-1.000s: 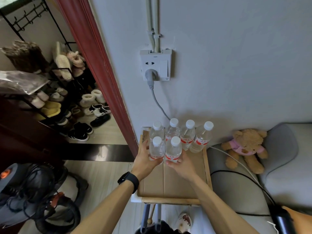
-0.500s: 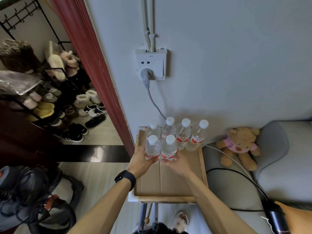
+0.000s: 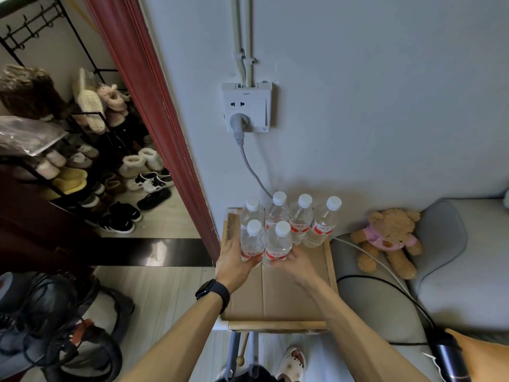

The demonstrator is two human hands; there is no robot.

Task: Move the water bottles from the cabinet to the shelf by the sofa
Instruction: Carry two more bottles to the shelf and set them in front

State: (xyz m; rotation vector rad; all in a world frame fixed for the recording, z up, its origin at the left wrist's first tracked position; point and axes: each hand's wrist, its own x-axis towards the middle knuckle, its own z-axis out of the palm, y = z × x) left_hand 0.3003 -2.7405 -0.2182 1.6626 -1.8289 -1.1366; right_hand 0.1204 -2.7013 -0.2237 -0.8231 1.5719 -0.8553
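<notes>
Clear bottles upright, caps up; left hand grips one, right hand another

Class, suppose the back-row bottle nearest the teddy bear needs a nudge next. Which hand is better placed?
Right. The right hand grips the front right bottle, nearer that end bottle; the left hand, gripping the front left bottle, would have to cross over.

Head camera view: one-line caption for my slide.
Left hand and right hand hold two front bottles before the back row on the shelf.
</notes>
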